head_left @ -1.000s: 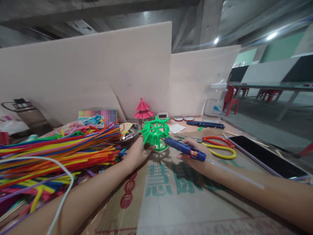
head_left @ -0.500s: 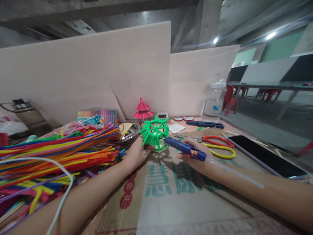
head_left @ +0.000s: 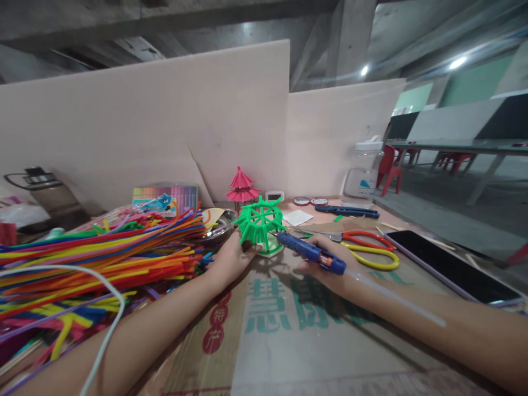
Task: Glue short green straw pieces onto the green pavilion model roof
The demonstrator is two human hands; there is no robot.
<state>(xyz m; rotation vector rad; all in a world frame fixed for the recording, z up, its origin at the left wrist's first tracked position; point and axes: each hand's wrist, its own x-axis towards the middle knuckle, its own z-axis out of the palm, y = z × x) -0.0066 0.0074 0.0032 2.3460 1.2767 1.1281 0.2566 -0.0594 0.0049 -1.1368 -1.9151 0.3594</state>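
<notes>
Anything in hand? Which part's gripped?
Left hand: green model, by its lower left side, some fingers hidden. Right hand: blue glue gun, by the middle of its body; exact finger placement partly hidden.

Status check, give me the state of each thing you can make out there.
Green model: upright, steadied by the left hand
Glue gun: in the right hand, tip at the model, contact unclear
Pink model: upright, untouched
Scissors: lying flat, blades partly hidden
Phone: face up, screen dark
Clear bottle: upright, lid on
</notes>
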